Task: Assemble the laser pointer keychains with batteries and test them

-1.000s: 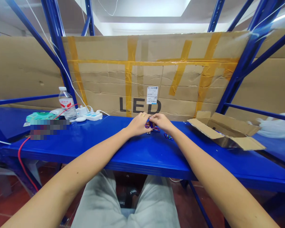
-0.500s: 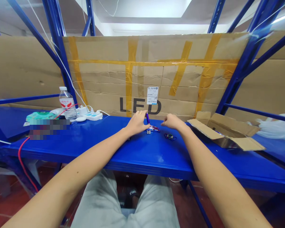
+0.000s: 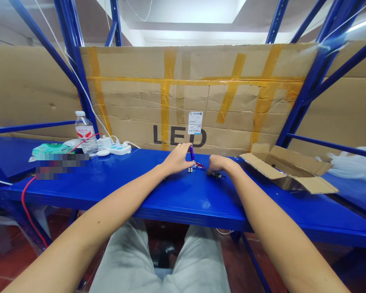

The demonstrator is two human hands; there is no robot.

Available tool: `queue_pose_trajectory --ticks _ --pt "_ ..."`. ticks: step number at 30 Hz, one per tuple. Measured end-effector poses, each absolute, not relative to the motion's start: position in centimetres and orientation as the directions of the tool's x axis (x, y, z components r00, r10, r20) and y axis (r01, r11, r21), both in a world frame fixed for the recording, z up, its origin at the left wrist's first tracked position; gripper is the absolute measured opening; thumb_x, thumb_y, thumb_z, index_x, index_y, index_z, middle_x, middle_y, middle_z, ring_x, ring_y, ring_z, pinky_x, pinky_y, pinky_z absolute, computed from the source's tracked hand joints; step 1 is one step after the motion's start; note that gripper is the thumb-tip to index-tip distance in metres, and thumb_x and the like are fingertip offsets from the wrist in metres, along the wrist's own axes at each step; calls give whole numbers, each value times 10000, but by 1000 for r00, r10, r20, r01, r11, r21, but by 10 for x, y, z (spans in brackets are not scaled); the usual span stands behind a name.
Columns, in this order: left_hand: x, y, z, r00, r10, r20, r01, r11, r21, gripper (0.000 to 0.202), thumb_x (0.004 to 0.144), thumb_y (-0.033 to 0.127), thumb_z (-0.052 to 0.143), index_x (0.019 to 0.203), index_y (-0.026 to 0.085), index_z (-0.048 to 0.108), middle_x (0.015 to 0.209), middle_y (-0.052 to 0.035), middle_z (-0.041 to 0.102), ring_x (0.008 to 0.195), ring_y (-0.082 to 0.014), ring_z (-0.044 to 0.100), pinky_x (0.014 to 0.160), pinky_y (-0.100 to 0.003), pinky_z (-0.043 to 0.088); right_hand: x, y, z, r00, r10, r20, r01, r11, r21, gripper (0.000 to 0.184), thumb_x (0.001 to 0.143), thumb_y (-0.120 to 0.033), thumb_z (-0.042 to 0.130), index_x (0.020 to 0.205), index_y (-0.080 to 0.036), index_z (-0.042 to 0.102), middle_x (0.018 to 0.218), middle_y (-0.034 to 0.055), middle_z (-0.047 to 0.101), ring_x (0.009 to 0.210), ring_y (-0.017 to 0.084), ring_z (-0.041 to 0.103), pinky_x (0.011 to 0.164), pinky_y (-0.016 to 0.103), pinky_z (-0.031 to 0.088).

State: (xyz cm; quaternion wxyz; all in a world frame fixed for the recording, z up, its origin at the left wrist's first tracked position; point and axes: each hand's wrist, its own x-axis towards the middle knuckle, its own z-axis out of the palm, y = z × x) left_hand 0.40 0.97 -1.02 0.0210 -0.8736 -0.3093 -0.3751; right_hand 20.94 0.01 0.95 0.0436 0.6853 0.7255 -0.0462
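Observation:
My left hand (image 3: pixel 178 158) is curled at the middle of the blue table, its fingers and thumb around a slim purple metal tube (image 3: pixel 192 154) that stands nearly upright. Beside the thumb lie small red and purple metallic pieces (image 3: pixel 199 165), partly covered by the hand. Just in front of them sits a little group of shiny silver beads (image 3: pixel 190 169). My right hand (image 3: pixel 218 163) is closed and points downward, its fingertips at the left end of some dark loop-shaped clips (image 3: pixel 218 176) like carabiners. What those fingertips pinch, if anything, is hidden.
An open cardboard box (image 3: pixel 288 167) stands to the right. On the left are a water bottle (image 3: pixel 86 132), a white power strip (image 3: pixel 120 149) and a green packet (image 3: pixel 50 149). A large cardboard sheet (image 3: pixel 131 110) backs the blue table (image 3: pixel 177 199).
My right hand has come down and slightly left onto the dark clips, covering part of them. My left hand stays at the purple tube.

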Motion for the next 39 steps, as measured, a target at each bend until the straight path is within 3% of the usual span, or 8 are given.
queue_pose_trajectory --ticks 19,24,28,30,33,36,39 --pt "4 8 -12 552 543 632 522 -817 246 732 742 330 729 1368 109 422 1334 -187 535 1251 -309 500 1033 -447 437 192 -13 12 -187 966 -178 981 193 13 221 639 -275 691 799 -123 696 770 101 705 661 207 646 541 271 422" --pt "4 8 -12 559 536 633 521 -820 236 723 750 348 729 1369 133 425 1314 -172 551 1254 -312 495 1023 -453 438 190 -11 6 -236 963 -131 972 235 -29 246 699 -329 658 828 -124 699 792 132 713 652 224 651 541 285 429" --pt "4 9 -12 559 525 641 507 -829 237 725 746 344 733 1369 132 428 1283 -171 568 1233 -311 507 1008 -450 445 196 -3 9 -240 971 4 969 240 -59 263 828 -283 509 859 -96 691 938 210 714 790 263 675 618 296 445" --pt "3 8 -12 560 526 640 503 -830 241 727 745 327 730 1371 117 426 1267 -175 576 1210 -310 518 996 -450 450 199 1 10 -246 969 32 959 248 -141 251 843 -207 454 862 -85 674 916 213 712 775 254 673 633 291 448" --pt "3 8 -11 561 529 636 500 -829 250 737 736 290 724 1384 119 415 1262 -168 580 1189 -304 527 985 -445 454 200 6 7 -214 976 46 878 212 -429 244 853 -164 415 972 -91 615 734 128 681 579 197 622 550 274 441" --pt "4 7 -11 557 540 631 506 -823 257 743 727 286 726 1382 120 419 1241 -162 590 1155 -300 544 970 -440 460 196 7 3 -165 978 125 706 205 -678 264 829 -97 393 1037 -127 553 567 8 541 453 148 521 490 251 418" --pt "4 8 -11 554 545 630 519 -817 250 722 725 303 732 1353 93 446 1202 -170 606 1112 -299 562 964 -444 460 189 3 2 -158 981 112 509 178 -842 255 784 -62 394 977 -153 534 494 -52 386 418 128 433 485 248 418"
